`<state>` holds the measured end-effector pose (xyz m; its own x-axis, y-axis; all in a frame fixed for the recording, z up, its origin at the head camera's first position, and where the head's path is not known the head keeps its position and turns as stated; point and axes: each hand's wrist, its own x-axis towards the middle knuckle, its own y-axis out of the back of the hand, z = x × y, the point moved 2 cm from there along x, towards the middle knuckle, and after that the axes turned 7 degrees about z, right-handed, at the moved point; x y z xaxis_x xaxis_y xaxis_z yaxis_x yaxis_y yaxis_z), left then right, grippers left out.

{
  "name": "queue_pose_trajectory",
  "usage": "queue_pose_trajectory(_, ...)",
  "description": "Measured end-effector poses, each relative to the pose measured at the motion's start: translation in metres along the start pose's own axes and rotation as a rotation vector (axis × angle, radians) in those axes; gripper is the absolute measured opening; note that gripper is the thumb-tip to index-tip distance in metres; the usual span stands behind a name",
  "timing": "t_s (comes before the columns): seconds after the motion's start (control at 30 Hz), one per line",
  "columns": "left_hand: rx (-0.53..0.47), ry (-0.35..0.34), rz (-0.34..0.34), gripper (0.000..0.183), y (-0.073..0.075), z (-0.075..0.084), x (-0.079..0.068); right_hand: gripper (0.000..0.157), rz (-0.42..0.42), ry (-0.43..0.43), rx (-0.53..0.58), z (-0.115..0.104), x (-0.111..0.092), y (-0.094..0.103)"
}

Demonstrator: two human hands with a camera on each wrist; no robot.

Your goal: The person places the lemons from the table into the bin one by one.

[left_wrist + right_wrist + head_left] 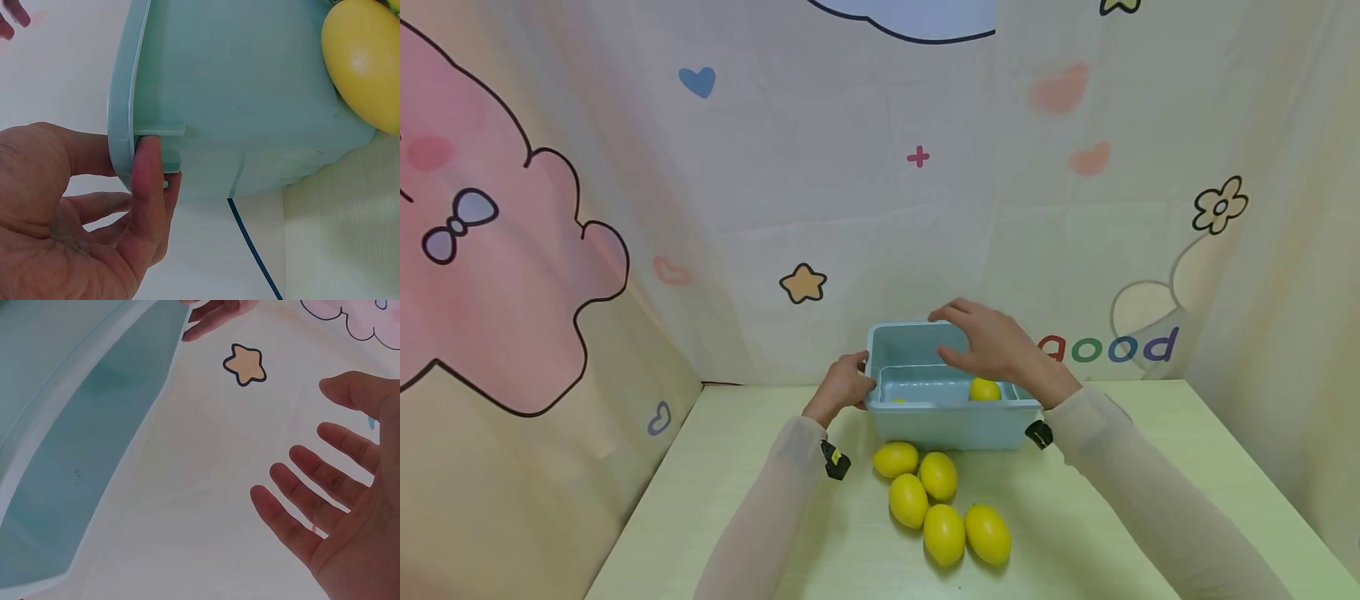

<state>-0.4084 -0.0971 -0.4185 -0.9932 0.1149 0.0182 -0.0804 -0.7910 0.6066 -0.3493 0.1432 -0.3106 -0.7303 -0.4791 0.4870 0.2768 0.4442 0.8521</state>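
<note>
A light blue plastic bin stands at the back of the table. My left hand grips its left rim; in the left wrist view the fingers curl round the rim's edge by small ribs. Above the bin's right part hovers my right hand, fingers spread and apart with nothing between them, as the right wrist view also shows. Inside the bin lies a lemon at the right, and a sliver of yellow shows at the left behind the front wall. Several lemons lie on the table before the bin.
The pale wooden table ends at a printed curtain close behind the bin. More curtain hangs at left and right. Each sleeve carries a small black device near the wrist.
</note>
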Motion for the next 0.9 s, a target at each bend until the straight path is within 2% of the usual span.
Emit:
queue_pose_trajectory(0.6, -0.015, 0.021, -0.002, 0.052, 0.0, 0.002, -0.003, 0.046, 0.065, 0.117, 0.011, -0.01, -0.037, -0.006)
queue_pose_trajectory(0.9, -0.009, 0.019, -0.003, 0.053, 0.001, 0.004, -0.004, 0.047, 0.068, 0.126, 0.005, -0.013, -0.058, -0.014)
